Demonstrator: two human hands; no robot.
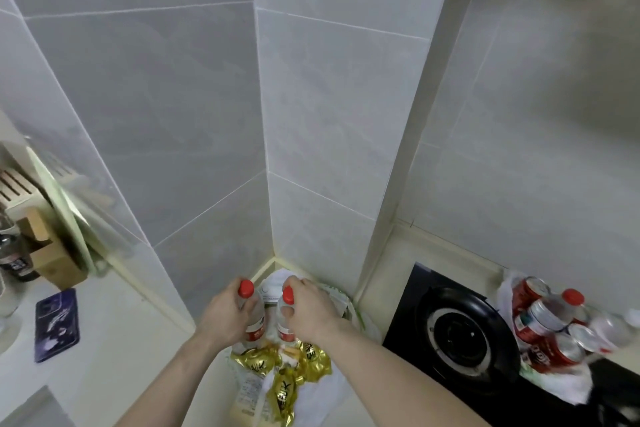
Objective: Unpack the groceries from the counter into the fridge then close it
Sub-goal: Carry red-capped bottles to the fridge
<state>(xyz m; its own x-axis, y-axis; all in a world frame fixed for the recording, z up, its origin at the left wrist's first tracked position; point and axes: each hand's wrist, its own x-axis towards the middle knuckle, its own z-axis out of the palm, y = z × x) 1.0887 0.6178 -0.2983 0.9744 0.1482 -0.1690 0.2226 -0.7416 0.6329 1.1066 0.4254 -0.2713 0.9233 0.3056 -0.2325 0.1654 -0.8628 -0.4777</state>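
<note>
Two clear water bottles with red caps stand upright in the counter's back corner. My left hand (227, 314) grips the left bottle (254, 321) round its shoulder. My right hand (311, 310) grips the right bottle (286, 317) the same way. Both bottles rise out of a white plastic bag (277, 282). In front of them lie gold foil snack packets (294, 369) on more white bag. The fridge is out of view.
A black gas hob (457, 333) sits to the right. Beyond it a white bag (554, 329) holds several red cans and a red-capped bottle. On the left counter lie a dark phone (57, 324), a wooden knife block (48, 253) and a leaning cutting board (62, 204).
</note>
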